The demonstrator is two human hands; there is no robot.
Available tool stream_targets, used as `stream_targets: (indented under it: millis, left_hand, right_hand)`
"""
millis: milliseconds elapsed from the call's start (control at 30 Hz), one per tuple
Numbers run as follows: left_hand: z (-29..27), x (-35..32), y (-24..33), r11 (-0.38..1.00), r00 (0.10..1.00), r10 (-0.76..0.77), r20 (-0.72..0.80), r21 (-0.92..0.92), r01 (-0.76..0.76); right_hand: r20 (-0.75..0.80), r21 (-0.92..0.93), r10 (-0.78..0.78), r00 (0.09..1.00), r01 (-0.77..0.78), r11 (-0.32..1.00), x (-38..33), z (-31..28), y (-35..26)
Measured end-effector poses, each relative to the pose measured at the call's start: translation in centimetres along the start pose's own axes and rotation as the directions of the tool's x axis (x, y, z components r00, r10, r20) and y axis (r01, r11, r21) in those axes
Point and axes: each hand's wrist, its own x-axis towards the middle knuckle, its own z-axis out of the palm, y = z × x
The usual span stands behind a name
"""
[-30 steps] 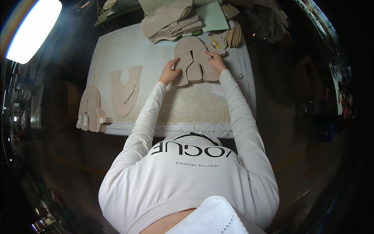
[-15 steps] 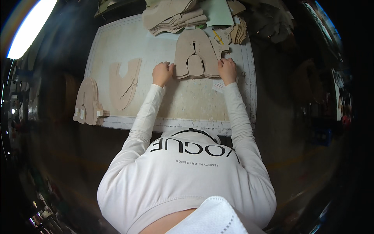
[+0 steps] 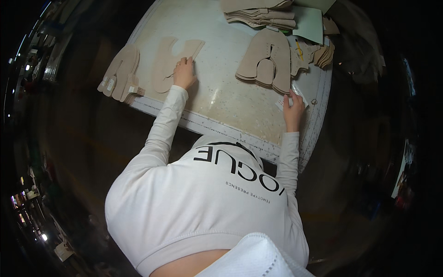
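Note:
At the left of the table, my left hand [image 3: 184, 74] rests on the inner edge of a U-shaped beige cut piece [image 3: 161, 69]. Its fingers are slightly bent and apart, over the right arm of the piece. Farther right lies a stack of arch-shaped beige cut pieces [image 3: 263, 57], with a slit and an opening down the middle. My right hand [image 3: 294, 111] is just below the stack's lower right corner. Its thumb and forefinger are apart, the forefinger close to the corner. A small white printed sheet [image 3: 280, 105] lies beside this hand, partly covered by it.
Another stack of beige pieces [image 3: 122, 69] with small labels lies at the left edge. More beige pieces [image 3: 260, 16] are piled at the back, beside a pale green sheet [image 3: 308, 23]. A yellow tool [image 3: 299, 49] lies on smaller pieces. The table border [image 3: 221, 134] runs along the near side.
My left hand has moved left from beside the arch-shaped stack onto the U-shaped piece. My right hand has slid off the stack's edge to just below its corner. The view has turned and shifted.

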Motion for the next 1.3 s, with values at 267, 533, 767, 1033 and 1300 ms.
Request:
stream_targets:
  millis: [267,533,767,1033,1300]
  left_hand:
    - [1.4,-1.0,-6.3,0.985,0.995,-0.09,0.039,0.15,0.083]
    - [-4.1,0.8,-8.2,0.998,0.987,0.012,-0.161,0.065,-0.001]
    - [-18.1,1.5,-1.3,0.946,0.943,0.317,0.102,0.03,-0.322]
    - [-21.4,-1.7,12.8,0.462,0.451,0.887,0.099,-0.175,-0.87]
    - [-11.1,-0.4,18.8,0.102,0.301,0.934,-0.193,-0.664,-0.741]
  right_hand:
    - [0.267,0.19,0.086,0.96,-0.14,0.972,-5.4,0.8,-3.9]
    - [0.268,0.206,0.072,0.961,-0.131,0.97,-7.3,-0.4,-3.6]
    - [0.182,0.213,0.168,0.969,-0.206,0.955,-6.7,-2.4,0.1]
    - [0.096,0.175,0.235,0.967,-0.249,0.953,-6.8,-2.7,2.3]
    - [-0.004,0.372,0.5,0.866,-0.463,0.805,-9.3,-5.4,5.8]
